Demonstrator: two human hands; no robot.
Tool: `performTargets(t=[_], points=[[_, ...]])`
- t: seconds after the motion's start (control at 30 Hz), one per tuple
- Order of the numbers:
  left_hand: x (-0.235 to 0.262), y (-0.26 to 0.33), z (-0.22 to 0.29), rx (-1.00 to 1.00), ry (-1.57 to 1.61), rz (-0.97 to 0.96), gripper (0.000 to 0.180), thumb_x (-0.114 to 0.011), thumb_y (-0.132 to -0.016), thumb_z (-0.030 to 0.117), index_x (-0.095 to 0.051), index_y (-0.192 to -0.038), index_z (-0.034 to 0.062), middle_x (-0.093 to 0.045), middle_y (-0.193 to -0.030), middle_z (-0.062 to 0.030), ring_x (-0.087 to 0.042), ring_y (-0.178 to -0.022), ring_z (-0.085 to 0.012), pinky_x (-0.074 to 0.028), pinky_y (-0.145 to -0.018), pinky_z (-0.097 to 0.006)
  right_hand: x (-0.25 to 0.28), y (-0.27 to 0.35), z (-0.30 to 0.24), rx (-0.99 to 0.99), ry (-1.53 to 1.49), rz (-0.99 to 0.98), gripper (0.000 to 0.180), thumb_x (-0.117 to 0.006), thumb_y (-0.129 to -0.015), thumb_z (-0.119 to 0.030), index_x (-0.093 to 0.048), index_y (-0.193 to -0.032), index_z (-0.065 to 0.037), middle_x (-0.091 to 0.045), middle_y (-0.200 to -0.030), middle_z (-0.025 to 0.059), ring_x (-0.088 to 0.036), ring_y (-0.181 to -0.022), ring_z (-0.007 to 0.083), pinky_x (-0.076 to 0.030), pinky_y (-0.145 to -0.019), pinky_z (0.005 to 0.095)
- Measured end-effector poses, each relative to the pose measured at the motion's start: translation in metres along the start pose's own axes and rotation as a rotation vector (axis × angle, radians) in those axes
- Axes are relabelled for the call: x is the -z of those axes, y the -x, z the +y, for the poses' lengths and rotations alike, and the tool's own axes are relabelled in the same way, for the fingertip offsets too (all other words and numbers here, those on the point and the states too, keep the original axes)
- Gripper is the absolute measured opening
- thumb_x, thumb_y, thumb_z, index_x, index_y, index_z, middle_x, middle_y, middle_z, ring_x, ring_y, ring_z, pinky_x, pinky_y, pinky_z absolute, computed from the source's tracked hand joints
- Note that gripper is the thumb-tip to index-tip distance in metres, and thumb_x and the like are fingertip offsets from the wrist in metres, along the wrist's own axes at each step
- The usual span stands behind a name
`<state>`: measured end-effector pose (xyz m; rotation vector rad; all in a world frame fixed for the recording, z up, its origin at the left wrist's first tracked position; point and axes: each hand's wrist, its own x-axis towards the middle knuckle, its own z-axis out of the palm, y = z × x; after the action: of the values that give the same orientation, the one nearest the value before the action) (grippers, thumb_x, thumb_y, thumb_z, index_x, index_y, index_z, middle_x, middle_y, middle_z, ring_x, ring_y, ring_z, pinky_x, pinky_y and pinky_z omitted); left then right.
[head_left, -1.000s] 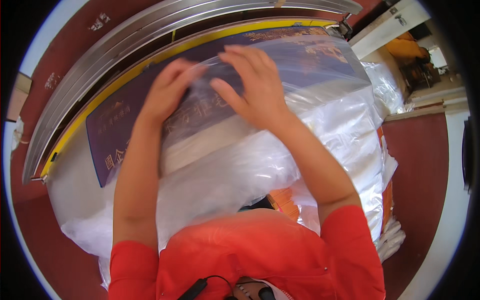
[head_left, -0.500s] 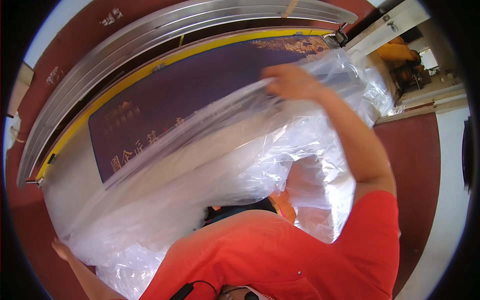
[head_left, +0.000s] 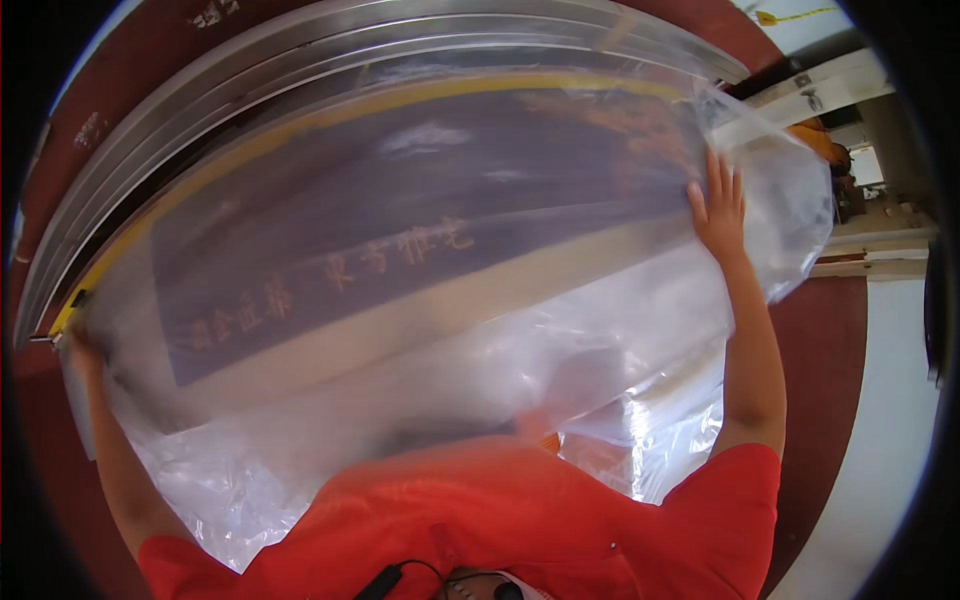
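More purple panel [head_left: 350, 170] lies under clear plastic [head_left: 620, 312] now; my right fingers [head_left: 726, 185] splay empty at two o'clock; left fingers [head_left: 80, 338] at nine, blurred: can't tell.

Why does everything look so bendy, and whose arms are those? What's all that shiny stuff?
There's no robot here, just a person in a red shirt. The camera sits on their head and looks down, so you see roughly what they see. Its very wide lens makes straight edges look curved.

The shiny stuff is a clear plastic sheet. Through it you can see a dark purple panel with a yellow strip along its far side and metal rails behind.

The right hand is open at the sheet's right part. The left hand is at the left end, too blurry to tell whether it grips anything.
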<state>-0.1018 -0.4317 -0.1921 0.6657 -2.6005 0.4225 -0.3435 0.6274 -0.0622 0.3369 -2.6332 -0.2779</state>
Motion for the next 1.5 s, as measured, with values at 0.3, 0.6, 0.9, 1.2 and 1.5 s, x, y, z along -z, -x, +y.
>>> performTargets(t=[0.3,0.6,0.9,1.2,1.5], points=[[0.052,0.041,-0.003,0.395,-0.135,-0.23,0.045,-0.037,-0.084,0.033,-0.036,-0.117,0.0019,-0.048,-0.107,-0.02,-0.049,-0.093,-0.035,-0.04,-0.077,-0.037,-0.049,-0.012,-0.013,0.05,-0.23,-0.209,0.055,-0.035,-0.081,-0.047,-0.031,-0.123,-0.011,-0.035,-0.124,0.0092,-0.028,-0.118,0.0285,-0.019,-0.096,0.0425],[0.07,0.044,0.067,0.38,0.075,-0.221,0.037,-0.042,-0.08,0.03,-0.043,-0.112,0.0107,-0.05,-0.107,-0.0131,-0.052,-0.09,-0.0308,-0.041,-0.073,-0.04,-0.065,-0.053,-0.057,0.439,-0.144,-0.061,0.039,-0.042,-0.084,-0.026,-0.039,-0.12,-0.01,-0.033,-0.126,0.0112,-0.029,-0.117,0.026,-0.021,-0.097,0.036],[0.122,0.055,0.104,0.591,0.286,-0.046,0.04,-0.036,-0.08,0.041,-0.058,-0.085,0.0082,-0.057,-0.084,-0.0192,-0.053,-0.082,-0.037,-0.041,-0.072,-0.042,0.127,-0.076,-0.391,0.443,-1.518,-0.888,0.034,-0.045,-0.082,-0.026,-0.049,-0.107,-0.003,-0.05,-0.109,0.0101,-0.047,-0.1,0.0163,-0.034,-0.087,0.029],[0.123,0.034,0.131,0.497,0.39,-0.042,0.033,-0.037,-0.08,0.035,-0.055,-0.085,0.008,-0.057,-0.083,-0.0166,-0.053,-0.079,-0.0346,-0.041,-0.071,-0.042,0.196,0.042,-0.65,0.631,-1.479,-1.914,0.036,-0.059,-0.073,-0.028,-0.051,-0.089,0.003,-0.056,-0.078,0.0071,-0.049,-0.061,0.0122,-0.039,-0.054,0.0244],[0.115,0.055,0.112,0.56,0.414,-0.062,0.033,-0.036,-0.081,0.035,-0.054,-0.092,0.0097,-0.057,-0.09,-0.015,-0.052,-0.086,-0.0328,-0.041,-0.073,-0.04,0.2,0.009,-0.499,0.354,-2.468,-1.801,0.047,-0.041,-0.078,-0.043,-0.046,-0.1,-0.002,-0.049,-0.098,0.0103,-0.042,-0.093,0.02,-0.035,-0.078,0.0294]])
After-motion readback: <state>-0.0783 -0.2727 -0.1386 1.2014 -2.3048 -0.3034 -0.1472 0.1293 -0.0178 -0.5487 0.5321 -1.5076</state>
